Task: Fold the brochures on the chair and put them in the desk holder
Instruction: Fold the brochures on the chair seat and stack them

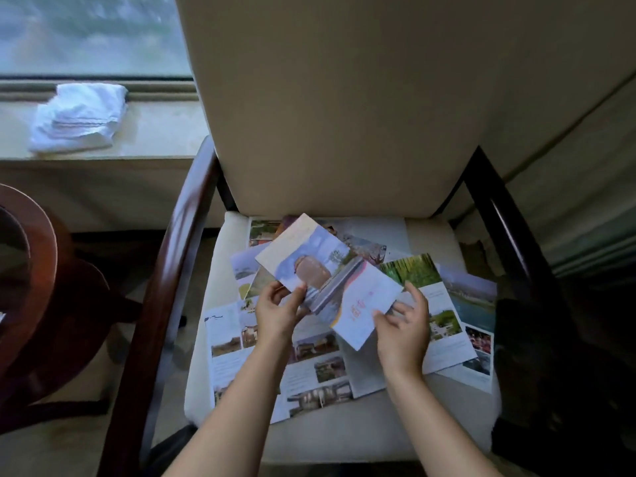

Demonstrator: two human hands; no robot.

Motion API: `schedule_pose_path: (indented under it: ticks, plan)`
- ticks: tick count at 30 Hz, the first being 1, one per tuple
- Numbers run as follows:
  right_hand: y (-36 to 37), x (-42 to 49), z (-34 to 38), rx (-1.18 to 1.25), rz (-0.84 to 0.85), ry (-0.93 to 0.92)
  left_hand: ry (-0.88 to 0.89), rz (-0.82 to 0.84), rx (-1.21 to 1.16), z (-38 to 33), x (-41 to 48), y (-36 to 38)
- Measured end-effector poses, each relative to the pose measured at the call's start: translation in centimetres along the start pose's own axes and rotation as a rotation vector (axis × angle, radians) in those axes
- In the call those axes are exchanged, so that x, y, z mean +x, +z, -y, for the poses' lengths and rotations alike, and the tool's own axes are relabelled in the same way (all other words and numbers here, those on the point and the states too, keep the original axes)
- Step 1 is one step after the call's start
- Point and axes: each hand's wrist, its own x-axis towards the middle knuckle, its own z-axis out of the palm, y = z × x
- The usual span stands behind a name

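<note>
Now the left hand (pixel 277 313) pinches the raised brochure (pixel 328 280) at its near-left edge; right of that grip, the right hand (pixel 403 327) clamps its near-right corner, loose brochures (pixel 309 359) spread beneath on the chair (pixel 361 438) seat.

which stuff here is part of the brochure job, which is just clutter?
Job: held brochure, in left hand and right hand; loose brochures on the chair.
Clutter: white cloth on the windowsill; round wooden table.
</note>
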Motion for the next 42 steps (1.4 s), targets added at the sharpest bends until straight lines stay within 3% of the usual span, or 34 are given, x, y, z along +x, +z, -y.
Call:
schedule_pose_path:
  ticks: [3, 6, 14, 18, 21, 23, 26, 29, 35, 39, 42]
  plan:
    - [0.8, 4.2, 1.7, -0.054, -0.004, -0.048, -0.022, -0.021, 0.064, -0.4, 1.5, 1.7]
    - [1.9, 8.3, 2.1, -0.157, 0.033, -0.111, -0.181, -0.037, 0.055, -0.3, 3.8, 2.3]
    - [7.7, 17.5, 1.8, -0.055, 0.140, -0.045, -0.407, 0.022, -0.238, 0.3, 7.6, 3.1]
    - [9.1, 18.5, 1.1, -0.045, 0.223, 0.003, -0.406, 0.079, -0.049, -0.2, 8.7, 2.3]
    - [8.4, 16.9, 0.9, -0.139, 0.188, -0.064, -0.304, 0.018, 0.077, -0.9, 8.5, 0.5]
    - [6.8, 14.8, 1.0, -0.194, 0.148, -0.125, -0.158, -0.067, 0.197, -0.9, 7.7, -1.5]
    - [3.1, 10.5, 0.4, -0.300, 0.112, -0.142, 0.027, -0.288, 0.563, -0.4, 5.0, -5.5]
    - [0.1, 5.0, -1.2, -0.503, 0.154, -0.188, -0.020, -0.452, 0.889, 0.7, 2.0, -8.9]
    - [0.2, -3.1, -5.7, -0.865, 0.535, -0.408, -0.350, -0.393, 0.905, 3.8, -1.0, -10.7]
    - [1.4, -4.7, -8.2, -1.078, 0.606, -0.373, -0.273, -0.397, 1.008, 5.1, -1.4, -10.9]
    - [1.6, -4.9, -9.0, -1.160, 0.595, -0.398, -0.227, -0.484, 0.932, 5.1, -1.7, -11.6]
